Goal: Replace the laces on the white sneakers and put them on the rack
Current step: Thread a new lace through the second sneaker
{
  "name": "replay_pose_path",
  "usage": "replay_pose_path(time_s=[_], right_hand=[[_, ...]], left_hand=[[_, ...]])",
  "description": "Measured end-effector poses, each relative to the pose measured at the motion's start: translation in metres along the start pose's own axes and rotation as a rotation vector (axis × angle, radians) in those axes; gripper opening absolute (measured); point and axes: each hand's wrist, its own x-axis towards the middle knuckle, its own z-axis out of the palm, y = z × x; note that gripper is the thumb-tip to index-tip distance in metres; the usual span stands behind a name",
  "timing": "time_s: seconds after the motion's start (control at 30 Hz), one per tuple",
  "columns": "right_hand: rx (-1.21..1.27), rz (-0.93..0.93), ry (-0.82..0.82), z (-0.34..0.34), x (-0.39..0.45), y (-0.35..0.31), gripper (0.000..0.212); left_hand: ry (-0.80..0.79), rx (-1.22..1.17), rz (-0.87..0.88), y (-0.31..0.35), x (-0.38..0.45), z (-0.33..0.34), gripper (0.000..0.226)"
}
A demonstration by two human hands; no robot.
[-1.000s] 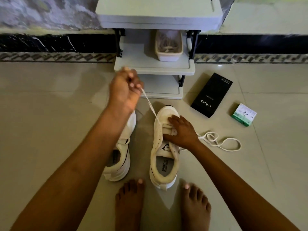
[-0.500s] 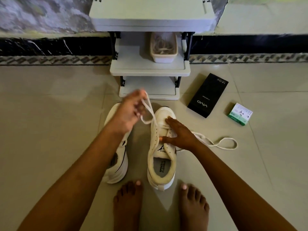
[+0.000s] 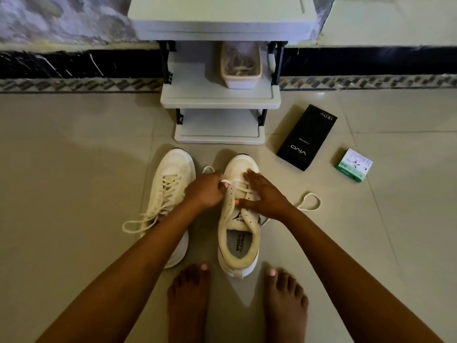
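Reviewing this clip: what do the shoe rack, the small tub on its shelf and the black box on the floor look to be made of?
The pale grey three-tier shoe rack looks like moulded matte plastic, with rounded shelf edges and dark posts. The small cream tub on its middle shelf seems to be thin plastic, its contents showing faintly through the wall. The flat black rectangular box looks like matte printed cardboard, with sharp folded edges and white lettering.

Two white sneakers with cream tints are seen: the left sneaker [image 3: 170, 194] is threaded with cream laces [image 3: 158, 201], and the right sneaker [image 3: 238, 233] is marked with black trim and black lettering on a pale grey insole. A cream lace [image 3: 310, 201] is shown on the beige tiled floor [image 3: 74, 194]. The rack [image 3: 217, 97] is coloured pale grey with black posts. A black box [image 3: 306, 137] is printed with white lettering; a small box [image 3: 353, 165] is white and green. The skirting [image 3: 74, 63] is black with white veins, bordered by a grey-and-white chevron band [image 3: 74, 84].
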Motion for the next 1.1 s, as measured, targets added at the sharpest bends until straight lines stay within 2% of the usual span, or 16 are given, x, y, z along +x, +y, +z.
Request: replay_pose_path(time_s=[0.07,0.13,0.3,0.33,0.37,0.43,0.47,0.5,0.53,0.6,0.73,0.83,0.93,0.97,1.0,1.1], right_hand=[[0.0,-0.006,-0.002,0.0,0.0,0.0,0.086],[0.009,-0.007,0.001,0.001,0.0,0.001,0.086],[0.002,0.002,-0.024,-0.002,0.0,0.001,0.084],[0.011,0.001,-0.034,-0.003,0.0,0.001,0.083],[0.048,-0.001,-0.038,-0.004,-0.001,0.002,0.08],[0.198,-0.014,0.037,-0.005,-0.004,0.004,0.063],[0.259,-0.018,0.142,-0.006,-0.007,0.007,0.05],[0.272,-0.02,0.269,-0.007,-0.012,0.012,0.037],[0.233,-0.017,0.376,-0.008,-0.017,0.018,0.027],[0.084,0.002,0.426,-0.007,-0.029,0.032,0.019],[-0.278,0.047,0.074,0.012,-0.043,0.051,0.027],[-0.411,0.087,0.133,0.024,-0.045,0.051,0.023],[-0.652,0.03,0.196,0.026,-0.04,0.053,0.021],[-0.639,0.009,0.225,0.024,-0.04,0.053,0.021],[-0.514,0.001,0.3,0.02,-0.039,0.05,0.019],[0.272,0.004,0.535,-0.005,-0.039,0.021,0.008]], left_hand=[[-0.031,-0.299,0.087,0.0,-0.006,-0.006,0.013],[-0.065,-0.697,0.068,-0.004,-0.004,-0.024,0.018],[-0.11,-1.287,0.005,-0.015,-0.019,-0.027,0.026],[-0.096,-1.312,-0.04,-0.014,-0.019,-0.029,0.026],[-0.072,-1.199,-0.076,-0.014,-0.019,-0.03,0.023],[-0.011,-0.621,-0.141,-0.015,-0.018,-0.029,0.013],[-0.013,-0.339,-0.136,-0.015,-0.018,-0.026,0.024],[-0.024,-0.154,-0.116,-0.015,-0.018,-0.023,0.036],[-0.04,-0.079,-0.092,-0.012,-0.02,-0.021,0.041],[-0.029,-0.018,-0.007,-0.006,-0.02,-0.017,0.035],[0.004,0.012,0.074,-0.002,-0.018,-0.016,0.027],[0.042,-0.044,0.042,-0.003,-0.018,-0.015,0.027],[0.062,-0.157,-0.002,-0.005,-0.019,-0.015,0.027],[0.077,-0.192,-0.005,-0.004,-0.02,-0.015,0.025],[0.105,-0.224,0.001,-0.003,-0.021,-0.015,0.023],[0.154,-0.427,0.043,0.009,-0.026,-0.022,0.022]])
